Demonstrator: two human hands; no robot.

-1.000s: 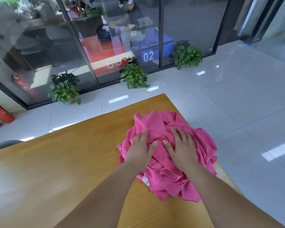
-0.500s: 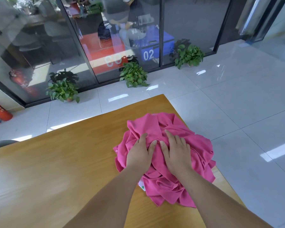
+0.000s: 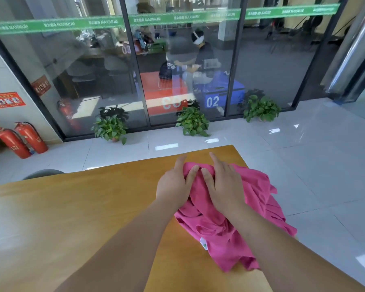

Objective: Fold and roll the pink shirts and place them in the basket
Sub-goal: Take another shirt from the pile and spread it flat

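A crumpled heap of pink shirts (image 3: 253, 209) lies on the right end of the wooden table (image 3: 89, 211), reaching to its right edge. A white label shows at the heap's near side. My left hand (image 3: 174, 183) rests flat on the heap's left top, fingers straight and pointing to the far edge, thumb pressed into the cloth. My right hand (image 3: 224, 186) lies flat beside it on the top of the heap, fingers straight. A ridge of cloth is bunched between the two thumbs.
The table's far edge is just past my fingertips. A grey chair back (image 3: 43, 172) shows at the far left edge. Beyond are white floor tiles, potted plants (image 3: 193, 122), fire extinguishers (image 3: 30, 138) and a glass wall with a person behind it.
Both hands have slid forward over the heap toward the table's far edge, pushing cloth up between the thumbs. The camera has tilted up, showing more of the glass wall.
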